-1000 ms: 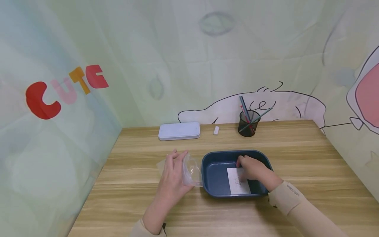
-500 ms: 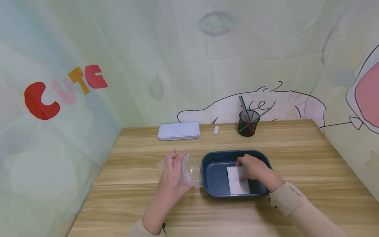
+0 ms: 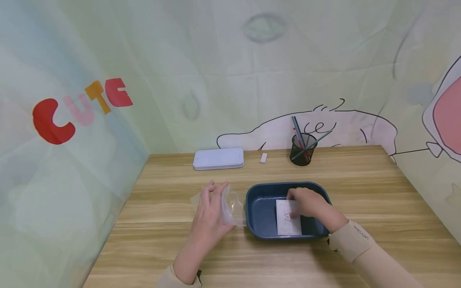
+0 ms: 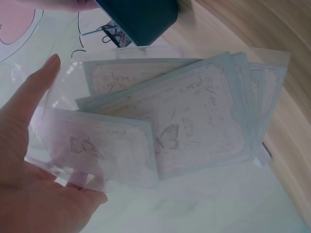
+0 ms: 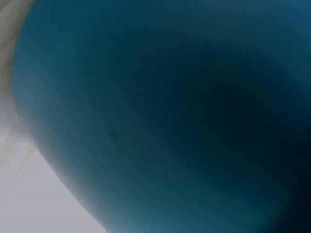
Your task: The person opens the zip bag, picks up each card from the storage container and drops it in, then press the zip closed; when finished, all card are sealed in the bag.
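My left hand [image 3: 208,218] holds a clear plastic bag [image 3: 232,206] by its mouth, left of a dark blue tray [image 3: 262,218]. In the left wrist view, several printed cards [image 4: 194,116] with pale blue edges and butterfly drawings lie inside the bag, between thumb and fingers at its near end. My right hand [image 3: 310,205] reaches into the tray and pinches a white printed card [image 3: 286,228] near its upper right edge. That hand's fingertips are partly hidden. Blurred blue tray wall [image 5: 112,131] fills most of the right wrist view, where no hand shows.
Toward the back of the wooden table [image 3: 162,240] lie a pale flat tin case [image 3: 218,159] and a small white eraser [image 3: 263,158]. A black mesh cup [image 3: 302,154] with several pencils stands behind the tray. Printed fabric walls [image 3: 180,72] border the table.
The card in the tray has shifted slightly up and left, and its printed face shows more plainly. My left hand and the bag have stayed almost still.
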Available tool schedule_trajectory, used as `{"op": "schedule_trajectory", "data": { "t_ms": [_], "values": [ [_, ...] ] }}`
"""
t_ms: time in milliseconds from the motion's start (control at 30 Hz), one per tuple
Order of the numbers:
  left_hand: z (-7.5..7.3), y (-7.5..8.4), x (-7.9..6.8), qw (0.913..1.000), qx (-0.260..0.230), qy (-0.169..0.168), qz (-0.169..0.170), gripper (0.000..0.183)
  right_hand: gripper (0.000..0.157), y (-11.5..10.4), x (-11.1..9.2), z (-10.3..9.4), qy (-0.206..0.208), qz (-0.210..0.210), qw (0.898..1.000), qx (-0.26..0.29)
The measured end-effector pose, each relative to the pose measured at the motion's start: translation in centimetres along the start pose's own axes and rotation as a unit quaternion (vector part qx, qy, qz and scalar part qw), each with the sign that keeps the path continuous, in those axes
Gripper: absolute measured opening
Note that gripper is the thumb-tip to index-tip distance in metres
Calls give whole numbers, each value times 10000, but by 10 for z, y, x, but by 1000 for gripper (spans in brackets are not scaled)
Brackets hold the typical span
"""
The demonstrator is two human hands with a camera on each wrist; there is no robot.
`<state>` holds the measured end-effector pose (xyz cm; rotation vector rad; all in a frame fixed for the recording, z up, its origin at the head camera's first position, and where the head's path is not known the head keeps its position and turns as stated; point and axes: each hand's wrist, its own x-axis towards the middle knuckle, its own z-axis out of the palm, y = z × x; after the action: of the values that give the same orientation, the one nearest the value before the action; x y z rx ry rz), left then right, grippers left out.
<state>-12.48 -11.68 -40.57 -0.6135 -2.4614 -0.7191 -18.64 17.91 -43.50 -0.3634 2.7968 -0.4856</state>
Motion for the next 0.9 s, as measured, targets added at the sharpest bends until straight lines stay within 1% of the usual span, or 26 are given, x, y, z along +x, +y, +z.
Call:
{"op": "schedule_trajectory", "data": {
  "t_ms": [233,367,467,600,700,900],
  "values": [
    [0,-1,1,10000,5,29,76,108,38,1,0,1,11,35,10000,28],
    [-1,0,1,10000,2,-15,37,108,36,2,-2,0,128,-71,9999,66],
    [-1,1,1,10000,-5,-46,10,109,29,3,-4,-1,309,-268,9991,111],
    [-1,1,1,10000,-12,-66,-1,109,13,5,-6,-5,608,-548,9965,187],
    [-1,2,1,10000,-11,-53,13,108,3,4,-8,-9,704,-654,9949,292],
    [-1,2,1,10000,3,-44,18,109,5,4,-10,-18,754,-729,9925,631]
  ]
}}
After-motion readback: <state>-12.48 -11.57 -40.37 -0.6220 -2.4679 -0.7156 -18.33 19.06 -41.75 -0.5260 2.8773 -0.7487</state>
